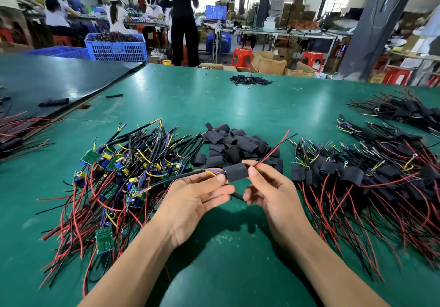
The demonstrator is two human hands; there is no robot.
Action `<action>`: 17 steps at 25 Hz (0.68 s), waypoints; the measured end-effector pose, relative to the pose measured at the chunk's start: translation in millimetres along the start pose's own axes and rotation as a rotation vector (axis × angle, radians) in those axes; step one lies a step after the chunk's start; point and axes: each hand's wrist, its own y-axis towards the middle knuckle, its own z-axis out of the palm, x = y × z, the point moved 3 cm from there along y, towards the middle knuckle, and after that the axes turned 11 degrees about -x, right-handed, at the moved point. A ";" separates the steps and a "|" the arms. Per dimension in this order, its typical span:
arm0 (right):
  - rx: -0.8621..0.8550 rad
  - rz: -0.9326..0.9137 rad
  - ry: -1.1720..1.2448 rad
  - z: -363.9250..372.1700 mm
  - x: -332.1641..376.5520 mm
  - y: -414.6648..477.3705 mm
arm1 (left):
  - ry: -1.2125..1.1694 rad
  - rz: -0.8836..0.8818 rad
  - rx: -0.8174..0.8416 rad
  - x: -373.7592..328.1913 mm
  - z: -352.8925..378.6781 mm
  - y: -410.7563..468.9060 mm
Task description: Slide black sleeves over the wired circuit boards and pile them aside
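Above the green table (238,106), my two hands hold one wired circuit board with a black sleeve (236,172) over it. My left hand (195,197) pinches the wire end at the sleeve's left side. My right hand (266,187) pinches the sleeve's right end, where a red and a black wire (273,148) stick out. The board itself is hidden inside the sleeve. A heap of bare green boards with wires (119,173) lies to the left. Loose black sleeves (235,144) are piled behind my hands. Sleeved boards (357,175) lie heaped on the right.
A second heap of sleeved boards (400,111) lies at the far right, and a small pile of sleeves (250,80) near the table's far edge. A dark mat (47,80) covers the left corner. Blue crates (116,47), red stools and several people stand beyond the table.
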 end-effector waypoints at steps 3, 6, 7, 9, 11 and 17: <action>0.021 0.015 0.025 1.7 -1.4 -1.0 | -0.001 0.047 -0.012 1.8 0.5 0.3; 0.031 0.043 0.038 4.5 -3.8 -2.8 | -0.024 0.097 -0.015 4.2 0.1 0.9; 0.033 0.051 0.044 5.3 -4.5 -3.7 | -0.022 0.107 -0.005 4.6 -0.1 0.7; 0.031 0.065 0.052 6.4 -4.9 -5.1 | -0.007 0.117 0.007 4.9 -0.4 0.7; 0.031 0.074 0.042 7.6 -3.9 -6.7 | 0.012 0.121 -0.001 5.1 -0.4 1.1; 0.004 0.048 -0.008 5.7 -0.7 -5.9 | 0.016 0.109 -0.015 1.3 0.0 2.2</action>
